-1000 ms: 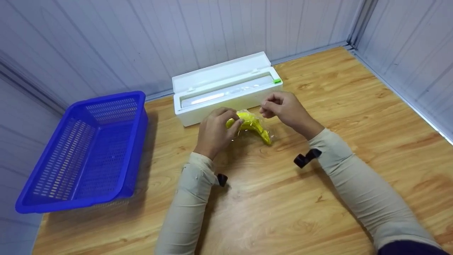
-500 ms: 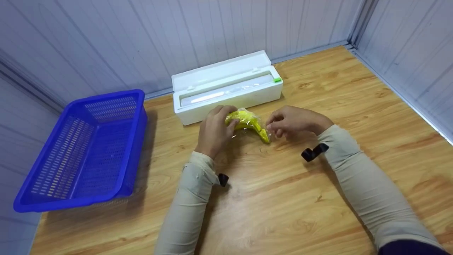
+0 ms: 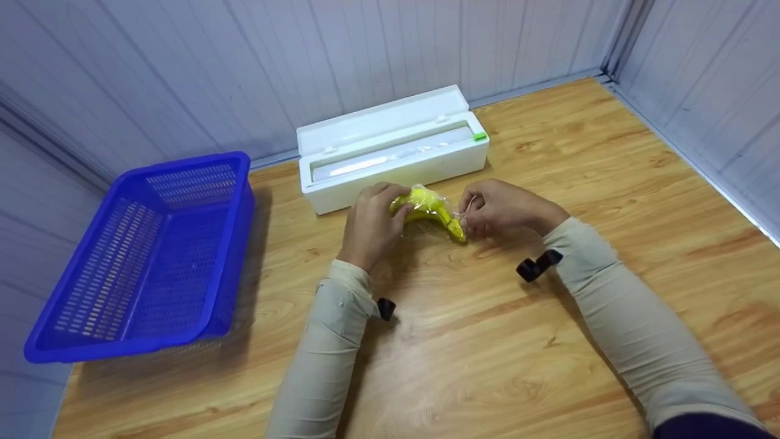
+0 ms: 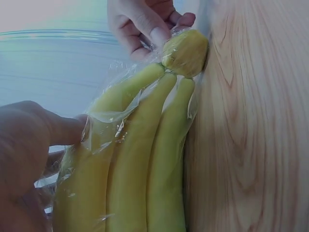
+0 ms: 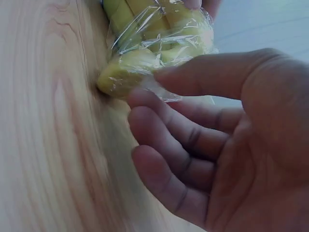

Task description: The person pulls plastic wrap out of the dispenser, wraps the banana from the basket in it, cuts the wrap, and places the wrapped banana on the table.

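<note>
A bunch of yellow bananas (image 4: 133, 164) wrapped in clear cling film (image 5: 190, 38) rests on the wooden table. Its stem end points right and toward the person. My left hand (image 3: 370, 228) grips the bunch at its left end, thumb on the near side; the fingers behind it are partly hidden. By the stem, my right hand (image 3: 503, 207) pinches loose film between thumb and forefinger. In the right wrist view, that hand's other fingers are curled below and hold nothing.
Just behind the bananas stands a white cling film box (image 3: 347, 197), its lid raised, with a roll of film inside and a green slider (image 3: 479, 136) at its right end. A blue plastic basket (image 3: 234, 268) is at the left. Walls border the table behind.
My right hand has come down and toward the person from above the bananas to the stem end, and now pinches the film there. The left hand has stayed on the bunch.
</note>
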A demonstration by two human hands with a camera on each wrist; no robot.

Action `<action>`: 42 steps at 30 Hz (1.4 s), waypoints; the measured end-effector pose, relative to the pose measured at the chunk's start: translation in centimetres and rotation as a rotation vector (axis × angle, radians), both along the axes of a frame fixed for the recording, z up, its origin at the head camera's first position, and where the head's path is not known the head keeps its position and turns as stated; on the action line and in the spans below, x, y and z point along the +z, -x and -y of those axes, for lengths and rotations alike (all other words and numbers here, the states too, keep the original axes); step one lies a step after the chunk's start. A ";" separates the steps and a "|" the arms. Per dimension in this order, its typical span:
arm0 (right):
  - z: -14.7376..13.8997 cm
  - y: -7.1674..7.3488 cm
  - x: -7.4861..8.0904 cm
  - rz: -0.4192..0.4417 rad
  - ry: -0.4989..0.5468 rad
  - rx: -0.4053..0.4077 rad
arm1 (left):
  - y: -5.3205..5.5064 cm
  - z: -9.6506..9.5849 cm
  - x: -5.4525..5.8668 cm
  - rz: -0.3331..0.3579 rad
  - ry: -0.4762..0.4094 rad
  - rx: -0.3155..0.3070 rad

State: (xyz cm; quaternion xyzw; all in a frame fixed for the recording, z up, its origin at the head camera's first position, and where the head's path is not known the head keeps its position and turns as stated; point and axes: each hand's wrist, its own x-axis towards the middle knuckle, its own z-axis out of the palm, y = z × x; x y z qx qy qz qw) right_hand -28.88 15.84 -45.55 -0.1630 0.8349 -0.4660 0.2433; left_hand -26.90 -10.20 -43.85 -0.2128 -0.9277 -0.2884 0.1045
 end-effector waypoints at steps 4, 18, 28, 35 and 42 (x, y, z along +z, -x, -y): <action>0.1 -0.1 0.2 -0.068 -0.030 -0.047 | 0.0 0.0 0.0 -0.006 -0.006 -0.006; 0.5 0.3 -0.9 -0.287 0.020 -0.044 | 0.1 0.1 -0.1 -0.022 -0.015 -0.014; 1.4 -0.1 -0.6 -0.214 -0.016 -0.096 | 0.1 0.1 -0.3 -0.026 -0.029 -0.018; 2.4 -0.3 -0.8 -0.288 0.016 -0.158 | 0.1 0.1 -0.3 -0.023 -0.022 -0.014; 3.5 -1.1 0.0 -0.507 -0.061 -0.199 | 0.2 0.0 -0.3 -0.045 0.001 -0.009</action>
